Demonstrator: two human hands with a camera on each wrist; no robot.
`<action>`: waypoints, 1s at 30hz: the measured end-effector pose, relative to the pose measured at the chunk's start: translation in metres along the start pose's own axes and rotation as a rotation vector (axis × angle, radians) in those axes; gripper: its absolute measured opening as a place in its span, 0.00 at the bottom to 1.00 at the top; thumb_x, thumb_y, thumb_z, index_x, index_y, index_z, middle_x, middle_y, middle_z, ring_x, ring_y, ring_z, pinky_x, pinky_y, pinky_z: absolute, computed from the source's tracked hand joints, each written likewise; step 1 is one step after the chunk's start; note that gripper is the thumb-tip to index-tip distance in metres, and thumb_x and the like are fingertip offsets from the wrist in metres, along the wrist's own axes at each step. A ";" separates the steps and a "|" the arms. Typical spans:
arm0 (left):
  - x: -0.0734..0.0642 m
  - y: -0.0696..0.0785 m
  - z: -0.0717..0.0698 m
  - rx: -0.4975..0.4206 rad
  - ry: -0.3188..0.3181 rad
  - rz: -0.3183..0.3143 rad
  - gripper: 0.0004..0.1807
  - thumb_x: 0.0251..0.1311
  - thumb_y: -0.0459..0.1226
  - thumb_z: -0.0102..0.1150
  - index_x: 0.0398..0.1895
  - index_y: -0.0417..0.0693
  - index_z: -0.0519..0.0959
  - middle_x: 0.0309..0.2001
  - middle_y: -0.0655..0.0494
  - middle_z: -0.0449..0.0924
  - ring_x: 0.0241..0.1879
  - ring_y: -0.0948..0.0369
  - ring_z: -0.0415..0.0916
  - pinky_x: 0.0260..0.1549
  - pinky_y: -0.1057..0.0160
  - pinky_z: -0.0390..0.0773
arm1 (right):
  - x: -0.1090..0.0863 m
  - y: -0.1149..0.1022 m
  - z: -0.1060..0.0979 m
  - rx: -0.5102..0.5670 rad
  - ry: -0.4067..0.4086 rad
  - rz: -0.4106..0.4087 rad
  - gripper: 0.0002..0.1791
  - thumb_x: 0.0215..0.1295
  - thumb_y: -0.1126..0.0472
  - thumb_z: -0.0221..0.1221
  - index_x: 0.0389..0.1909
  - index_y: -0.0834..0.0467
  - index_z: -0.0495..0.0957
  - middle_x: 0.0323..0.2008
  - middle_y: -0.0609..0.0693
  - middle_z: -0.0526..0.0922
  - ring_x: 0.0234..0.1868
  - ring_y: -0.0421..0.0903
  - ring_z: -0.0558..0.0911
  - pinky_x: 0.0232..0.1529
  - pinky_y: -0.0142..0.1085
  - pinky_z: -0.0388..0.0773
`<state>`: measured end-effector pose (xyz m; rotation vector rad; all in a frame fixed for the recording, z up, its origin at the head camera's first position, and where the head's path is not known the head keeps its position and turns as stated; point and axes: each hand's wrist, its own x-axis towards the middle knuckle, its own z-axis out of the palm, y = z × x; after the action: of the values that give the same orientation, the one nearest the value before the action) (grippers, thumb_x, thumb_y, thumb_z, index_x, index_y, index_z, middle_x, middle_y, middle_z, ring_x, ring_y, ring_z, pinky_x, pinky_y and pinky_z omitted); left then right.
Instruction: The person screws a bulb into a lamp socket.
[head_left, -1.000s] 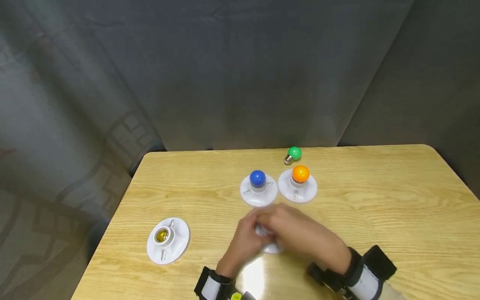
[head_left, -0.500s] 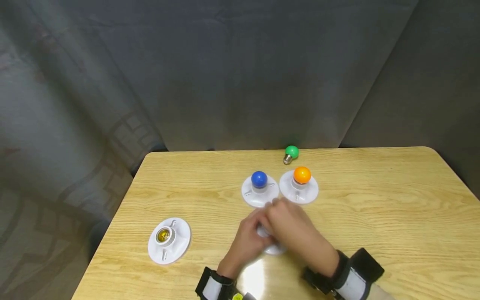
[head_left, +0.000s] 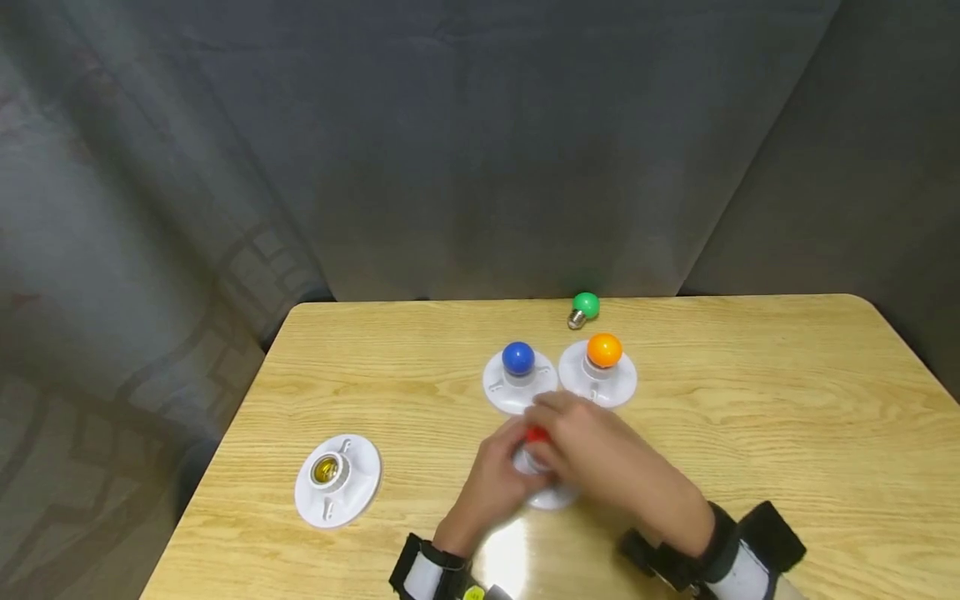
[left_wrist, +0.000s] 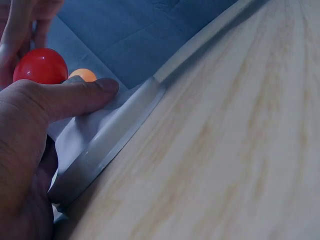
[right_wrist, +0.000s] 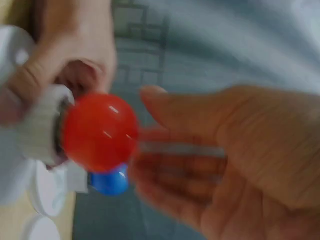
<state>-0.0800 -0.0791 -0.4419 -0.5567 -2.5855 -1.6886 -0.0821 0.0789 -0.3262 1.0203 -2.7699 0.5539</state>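
Observation:
A red light bulb (right_wrist: pixel 100 132) stands in the collar of a white round lamp holder (head_left: pixel 553 498), with a strip of its metal base showing in the right wrist view. My left hand (head_left: pixel 497 473) grips this lamp holder, thumb over its plate and the fingers behind the collar. Around the far side of the red bulb is my right hand (right_wrist: pixel 235 150). Its thumb stands off the bulb and its loosely bent fingers reach right to the glass, blurred. In the head view both hands hide much of the bulb and holder.
Behind the hands, a blue bulb (head_left: pixel 518 358) and an orange bulb (head_left: pixel 604 350) stand in white lamp holders. A green bulb (head_left: pixel 586 304) lies near the table's back edge. At left sits a lamp holder (head_left: pixel 360 479) with a bare socket. A grey curtain (head_left: pixel 480 150) hangs behind.
My right hand has turned and spread away from the bulb, so its red top now shows between the hands. The left hand keeps its hold on the lamp holder in place.

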 end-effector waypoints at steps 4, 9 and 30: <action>0.000 0.002 -0.001 -0.018 0.002 -0.036 0.37 0.45 0.45 0.74 0.62 0.71 0.71 0.60 0.72 0.76 0.61 0.66 0.73 0.63 0.59 0.72 | -0.003 0.003 -0.009 0.090 -0.059 -0.150 0.16 0.54 0.71 0.63 0.45 0.56 0.84 0.51 0.49 0.82 0.50 0.44 0.82 0.50 0.36 0.81; 0.000 0.003 -0.001 -0.083 -0.017 -0.078 0.37 0.44 0.48 0.74 0.61 0.75 0.71 0.59 0.75 0.76 0.60 0.67 0.73 0.62 0.60 0.71 | -0.004 0.003 -0.006 0.141 -0.171 -0.148 0.24 0.46 0.79 0.59 0.43 0.56 0.85 0.50 0.46 0.84 0.48 0.40 0.81 0.49 0.33 0.81; 0.000 0.003 0.000 -0.026 0.012 -0.036 0.36 0.40 0.31 0.68 0.59 0.62 0.76 0.56 0.66 0.79 0.58 0.64 0.75 0.62 0.60 0.73 | 0.001 -0.001 0.009 -0.003 -0.026 -0.034 0.15 0.45 0.71 0.64 0.36 0.56 0.85 0.29 0.45 0.82 0.30 0.40 0.74 0.30 0.30 0.74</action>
<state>-0.0795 -0.0780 -0.4391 -0.5021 -2.5845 -1.7324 -0.0823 0.0746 -0.3338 1.0801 -2.7692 0.5357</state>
